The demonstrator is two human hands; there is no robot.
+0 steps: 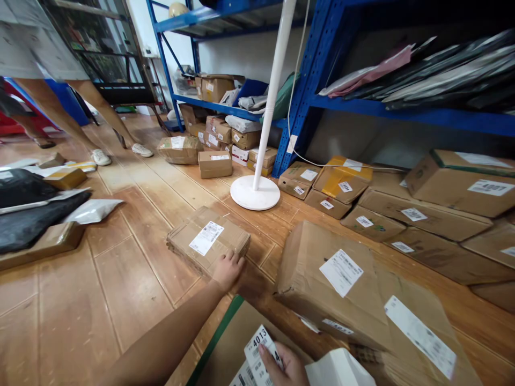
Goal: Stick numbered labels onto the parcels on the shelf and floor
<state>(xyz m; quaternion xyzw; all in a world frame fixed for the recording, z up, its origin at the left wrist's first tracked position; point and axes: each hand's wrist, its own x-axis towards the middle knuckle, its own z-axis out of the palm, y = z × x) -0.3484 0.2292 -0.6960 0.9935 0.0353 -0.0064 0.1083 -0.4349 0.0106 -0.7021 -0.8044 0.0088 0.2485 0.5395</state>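
My left hand [228, 269] reaches forward and grips the near edge of a flat cardboard parcel [207, 239] lying on the wooden floor, its white label facing up. My right hand [281, 364], at the bottom of the view, pinches a white label numbered 4013 [259, 343] against the top of a cardboard box with a green stripe [225, 348]. Just right of it lies a large crumpled brown parcel [322, 273] with white labels.
A white lamp stand with a round base [255, 193] rises mid-floor. Many labelled boxes [422, 214] crowd under the blue shelving [362, 104] on the right. Black and white mail bags [28, 214] lie at left. Another person's legs [92, 107] stand at the far left.
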